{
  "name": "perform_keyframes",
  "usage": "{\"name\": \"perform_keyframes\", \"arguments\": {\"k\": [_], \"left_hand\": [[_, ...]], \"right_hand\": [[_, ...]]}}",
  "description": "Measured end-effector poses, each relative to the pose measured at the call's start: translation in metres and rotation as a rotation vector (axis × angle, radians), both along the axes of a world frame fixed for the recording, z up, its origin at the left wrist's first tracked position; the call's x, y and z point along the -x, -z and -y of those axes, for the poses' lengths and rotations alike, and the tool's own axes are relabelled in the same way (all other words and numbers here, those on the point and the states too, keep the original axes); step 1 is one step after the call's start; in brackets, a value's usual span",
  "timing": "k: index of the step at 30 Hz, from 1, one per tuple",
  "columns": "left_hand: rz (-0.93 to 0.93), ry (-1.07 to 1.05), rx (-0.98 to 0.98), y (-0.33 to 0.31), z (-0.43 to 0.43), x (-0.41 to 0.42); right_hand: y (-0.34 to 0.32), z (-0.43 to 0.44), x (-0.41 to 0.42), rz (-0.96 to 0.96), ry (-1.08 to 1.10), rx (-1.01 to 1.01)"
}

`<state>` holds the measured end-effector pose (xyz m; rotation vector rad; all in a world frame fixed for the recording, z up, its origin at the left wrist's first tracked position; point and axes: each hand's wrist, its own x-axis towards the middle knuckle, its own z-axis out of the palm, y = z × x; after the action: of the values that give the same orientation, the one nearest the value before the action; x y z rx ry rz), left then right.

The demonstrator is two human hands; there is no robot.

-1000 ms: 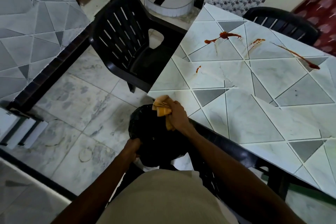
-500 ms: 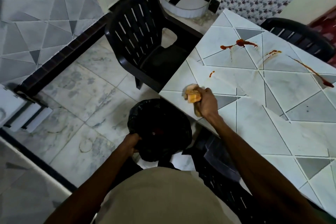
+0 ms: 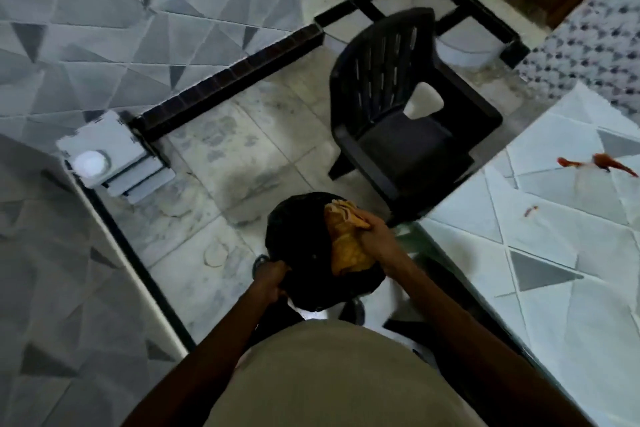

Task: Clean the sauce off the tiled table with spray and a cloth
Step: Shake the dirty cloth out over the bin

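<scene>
Crumpled orange cloth (image 3: pixel 348 239) is gripped by right hand (image 3: pixel 377 236), moved off tiled table (image 3: pixel 568 288) over glossy black bag (image 3: pixel 311 253); bag rim is clutched by left hand (image 3: pixel 272 276).

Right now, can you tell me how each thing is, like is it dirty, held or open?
Tiled table: dirty, red sauce smears on it.
Orange cloth: crumpled, gripped in the right hand, off the table, over the bag.
Black bag: held at its edge by the left hand.
Black chair: upright, nobody on it.
</scene>
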<state>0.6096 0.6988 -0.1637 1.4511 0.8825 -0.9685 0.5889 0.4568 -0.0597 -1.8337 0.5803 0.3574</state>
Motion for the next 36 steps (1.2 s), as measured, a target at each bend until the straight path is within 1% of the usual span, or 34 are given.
{"name": "perform_keyframes", "arguments": {"k": [1, 3, 6, 10, 11, 15, 19, 24, 26, 29, 31, 34, 36], "left_hand": [[-0.018, -0.031, 0.015, -0.011, -0.012, -0.010], [0.008, -0.051, 0.033, -0.050, -0.035, -0.040], [0.071, -0.072, 0.042, -0.059, -0.078, -0.082], [0.082, -0.145, -0.028, -0.064, -0.132, -0.149], [0.097, -0.175, -0.013, -0.069, -0.139, -0.162], [0.155, -0.273, 0.058, -0.071, -0.176, -0.216], [0.136, -0.380, 0.075, -0.057, -0.206, -0.273], [0.081, -0.433, 0.088, -0.026, -0.236, -0.368], [0.053, -0.461, 0.089, -0.004, -0.252, -0.413], [0.009, -0.495, 0.046, 0.026, -0.272, -0.467], [-0.028, -0.495, 0.019, 0.061, -0.286, -0.509], [-0.029, -0.503, 0.000, 0.115, -0.298, -0.562], [-0.029, -0.533, -0.005, 0.162, -0.309, -0.595]], "right_hand": [[-0.002, -0.012, -0.014, -0.004, 0.021, -0.049], [-0.002, -0.041, -0.050, -0.055, 0.079, -0.143], [-0.007, -0.082, -0.098, -0.153, 0.171, -0.295], [-0.010, -0.135, -0.165, -0.194, 0.206, -0.456], [-0.010, -0.145, -0.179, -0.191, 0.208, -0.485], [-0.007, -0.179, -0.244, -0.217, 0.228, -0.531], [-0.002, -0.204, -0.318, -0.259, 0.230, -0.505], [0.021, -0.231, -0.431, -0.284, 0.185, -0.485], [0.039, -0.246, -0.482, -0.313, 0.165, -0.481], [0.067, -0.266, -0.539, -0.357, 0.160, -0.402], [0.098, -0.280, -0.580, -0.388, 0.164, -0.363], [0.144, -0.303, -0.634, -0.388, 0.152, -0.313], [0.189, -0.320, -0.668, -0.403, 0.158, -0.276]]}}
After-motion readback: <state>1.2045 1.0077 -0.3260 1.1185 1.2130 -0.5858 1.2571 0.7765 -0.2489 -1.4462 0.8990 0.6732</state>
